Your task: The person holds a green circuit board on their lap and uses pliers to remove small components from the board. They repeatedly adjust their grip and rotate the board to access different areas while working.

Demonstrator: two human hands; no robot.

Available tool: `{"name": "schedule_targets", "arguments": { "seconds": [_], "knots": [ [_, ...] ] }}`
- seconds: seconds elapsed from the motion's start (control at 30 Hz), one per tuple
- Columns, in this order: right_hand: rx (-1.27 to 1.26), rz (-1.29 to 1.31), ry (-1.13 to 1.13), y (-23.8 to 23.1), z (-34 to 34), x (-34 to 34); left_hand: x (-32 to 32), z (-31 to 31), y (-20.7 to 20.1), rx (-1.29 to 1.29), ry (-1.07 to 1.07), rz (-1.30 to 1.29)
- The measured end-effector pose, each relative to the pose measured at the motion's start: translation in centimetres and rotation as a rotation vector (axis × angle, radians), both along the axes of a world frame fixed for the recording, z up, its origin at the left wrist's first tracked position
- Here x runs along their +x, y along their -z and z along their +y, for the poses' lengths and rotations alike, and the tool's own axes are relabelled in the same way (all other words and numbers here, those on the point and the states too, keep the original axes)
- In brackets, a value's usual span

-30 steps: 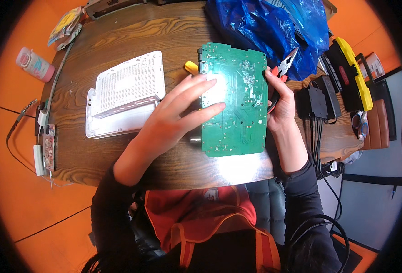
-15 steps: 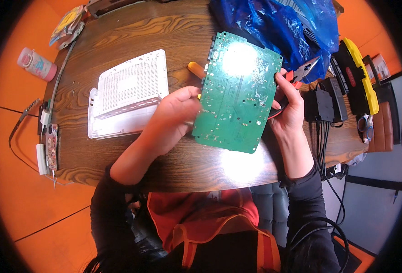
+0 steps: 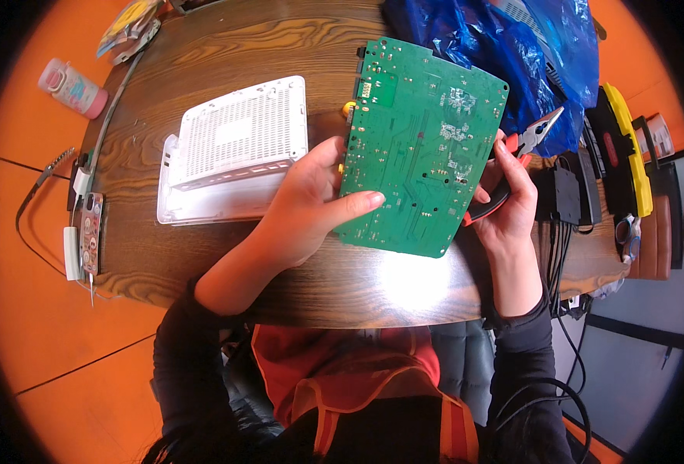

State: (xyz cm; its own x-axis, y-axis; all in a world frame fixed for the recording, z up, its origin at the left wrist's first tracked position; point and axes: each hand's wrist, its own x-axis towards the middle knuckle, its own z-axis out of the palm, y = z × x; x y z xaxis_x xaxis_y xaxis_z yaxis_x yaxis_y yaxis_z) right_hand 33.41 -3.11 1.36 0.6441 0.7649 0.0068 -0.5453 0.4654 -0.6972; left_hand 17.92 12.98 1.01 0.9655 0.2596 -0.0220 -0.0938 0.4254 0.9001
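A green circuit board (image 3: 427, 147) is held up over the near side of the table, its solder-dotted face toward me. My left hand (image 3: 307, 197) grips its lower left edge, thumb flat on the face and fingers hidden behind. Pliers (image 3: 539, 133) with red and black handles are in my closed right hand (image 3: 510, 203), jaws pointing up and right. That hand is at the board's right edge; whether it also supports the board is hard to see. Left of the board, a white perforated casing part (image 3: 241, 139) rests on a white shell (image 3: 218, 207).
A blue plastic bag (image 3: 481, 46) covers the far right of the wooden table (image 3: 280, 42). Black power adapters (image 3: 560, 193) with cables lie at right, near a yellow-and-black case (image 3: 626, 147). An orange-yellow rounded end (image 3: 349, 110) shows behind the board. A phone (image 3: 92, 232) is at the left edge.
My left thumb has come onto the board's face. The board has tilted, so the bright glare on it is gone. The whole view has shifted slightly.
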Motion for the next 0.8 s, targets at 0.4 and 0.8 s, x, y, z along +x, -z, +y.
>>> {"name": "schedule_targets", "arguments": {
  "seconds": [0.4, 0.8],
  "knots": [
    [-0.057, -0.09, 0.002, 0.2, -0.1, -0.1, 0.1, 0.0, 0.0, -0.012, -0.044, -0.032],
    [-0.194, -0.17, 0.118, 0.7, 0.1, -0.1, -0.8, -0.5, 0.1, 1.063, -0.538, -0.19]
  ]
}}
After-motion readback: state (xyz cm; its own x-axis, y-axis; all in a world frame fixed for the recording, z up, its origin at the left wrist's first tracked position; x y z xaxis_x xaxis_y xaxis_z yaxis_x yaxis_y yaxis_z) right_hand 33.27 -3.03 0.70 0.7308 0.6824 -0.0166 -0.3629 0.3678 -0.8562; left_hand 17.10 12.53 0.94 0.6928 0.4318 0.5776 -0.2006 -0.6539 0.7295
